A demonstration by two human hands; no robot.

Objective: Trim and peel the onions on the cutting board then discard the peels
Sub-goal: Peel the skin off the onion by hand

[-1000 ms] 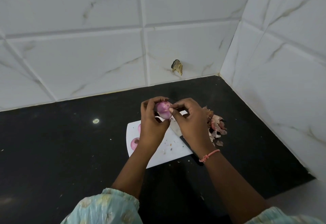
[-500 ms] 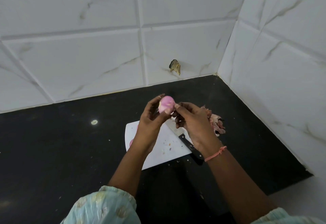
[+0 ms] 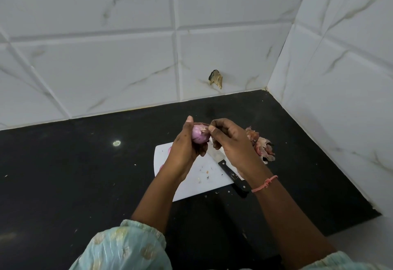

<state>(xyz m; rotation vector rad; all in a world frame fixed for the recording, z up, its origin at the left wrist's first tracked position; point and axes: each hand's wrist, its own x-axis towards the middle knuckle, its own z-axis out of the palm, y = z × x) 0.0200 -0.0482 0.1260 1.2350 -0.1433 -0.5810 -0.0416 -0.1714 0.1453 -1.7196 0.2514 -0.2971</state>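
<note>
Nearest: pale green patterned sleeve point(image 3: 131, 246), lower left. Pink thread bracelet point(image 3: 264, 183) on my R wrist. Black-handled kitchen knife point(image 3: 232, 174) lies flat on white plastic cutting board point(image 3: 191, 186), handle end past board's near-right edge. My left hand point(image 3: 182, 152) is wrapped round a small pink-purple onion point(image 3: 200, 134), held above the board. My right hand point(image 3: 231, 144), fingertips pinched at the onion's top on a bit of skin. Heap of pink-brown onion peels point(image 3: 262, 146) just right of board, on black stone counter point(image 3: 74, 174). Farthest: white marble-look wall tiles point(image 3: 106, 67).
</note>
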